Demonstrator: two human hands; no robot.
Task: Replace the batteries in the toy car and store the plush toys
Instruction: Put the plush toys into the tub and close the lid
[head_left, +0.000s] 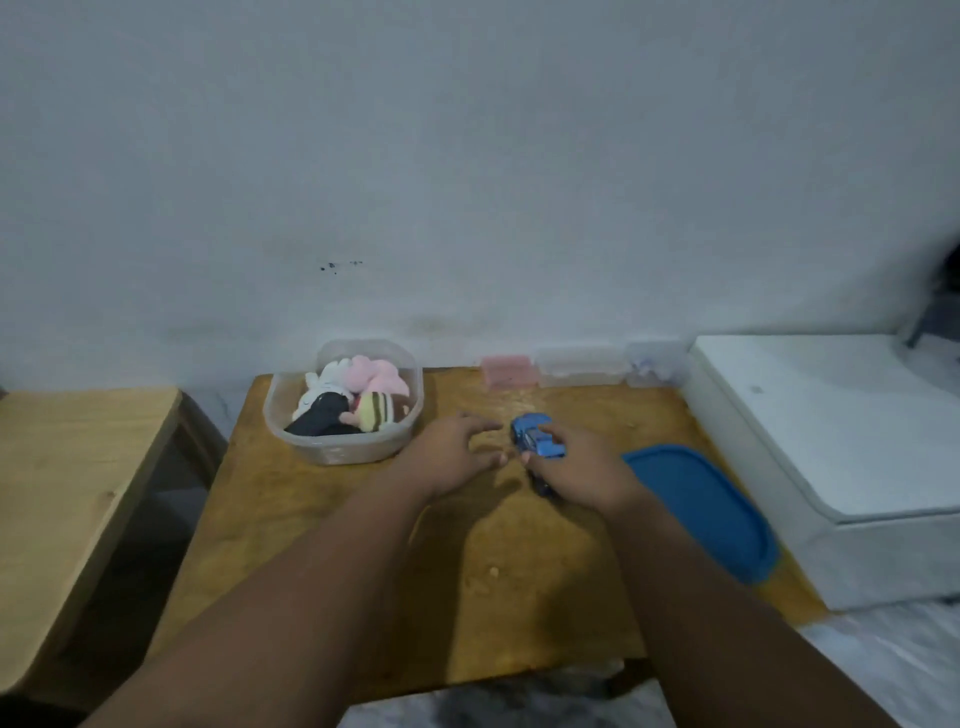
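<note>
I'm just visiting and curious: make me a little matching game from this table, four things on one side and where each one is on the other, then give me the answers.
Things:
1. toy car
2. plush toys
3. blue lid
4. pink box

Places:
A. at the table's back edge, by the wall
B. under the right hand
C. flat on the table's right side
D. inside the clear tub

Pairs: 1-B, 2-D, 3-C, 4-A
</note>
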